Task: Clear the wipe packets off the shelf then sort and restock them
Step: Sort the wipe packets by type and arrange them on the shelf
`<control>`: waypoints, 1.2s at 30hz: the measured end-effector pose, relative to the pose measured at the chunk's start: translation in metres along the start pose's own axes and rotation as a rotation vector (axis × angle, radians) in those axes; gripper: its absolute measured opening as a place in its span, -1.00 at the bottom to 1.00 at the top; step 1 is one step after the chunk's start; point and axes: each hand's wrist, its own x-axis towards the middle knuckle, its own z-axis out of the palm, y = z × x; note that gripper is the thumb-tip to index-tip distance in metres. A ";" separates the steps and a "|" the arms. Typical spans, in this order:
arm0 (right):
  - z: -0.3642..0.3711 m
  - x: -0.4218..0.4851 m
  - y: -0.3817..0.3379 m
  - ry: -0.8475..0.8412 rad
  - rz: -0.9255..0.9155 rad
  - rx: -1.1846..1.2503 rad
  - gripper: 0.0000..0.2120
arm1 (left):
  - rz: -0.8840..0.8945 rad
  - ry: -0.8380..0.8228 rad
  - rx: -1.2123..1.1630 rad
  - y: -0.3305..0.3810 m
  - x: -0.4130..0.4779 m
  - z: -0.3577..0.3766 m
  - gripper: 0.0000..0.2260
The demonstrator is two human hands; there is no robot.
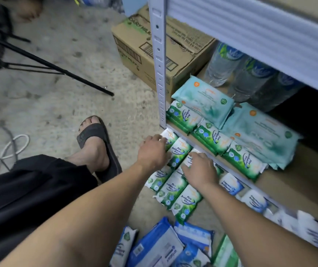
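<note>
I see the grey metal shelf (pixel 160 74) filling the right of the frame, with a cardboard box (pixel 139 54) behind its post. Green Pine Antibacterial wipe packets (pixel 175 186) lie on the floor at centre, with more on the shelf board. My right hand (pixel 200 170) presses spread, straight fingers on one. My left hand (pixel 154 151) covers another, and I cannot tell its grip.

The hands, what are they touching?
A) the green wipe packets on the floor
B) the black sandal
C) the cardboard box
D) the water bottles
A: the left hand and the right hand both touch the green wipe packets lying on the floor in front of the shelf.
</note>
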 end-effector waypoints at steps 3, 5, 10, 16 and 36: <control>-0.019 -0.031 0.007 -0.014 -0.065 -0.144 -0.49 | 0.063 -0.019 0.107 0.015 -0.029 -0.009 -0.54; -0.030 -0.053 0.014 -0.027 -0.072 -0.183 -0.50 | 0.106 -0.017 0.150 0.026 -0.049 -0.014 -0.55; -0.048 -0.109 0.042 -0.021 -0.057 -0.216 -0.49 | 0.198 -0.021 0.284 0.061 -0.104 -0.019 -0.57; -0.057 -0.186 0.088 0.017 0.019 -0.133 -0.53 | 0.306 -0.031 0.352 0.108 -0.169 -0.009 -0.54; 0.027 -0.327 0.270 0.051 0.426 0.414 -0.48 | 0.316 -0.242 0.191 0.143 -0.264 0.122 -0.60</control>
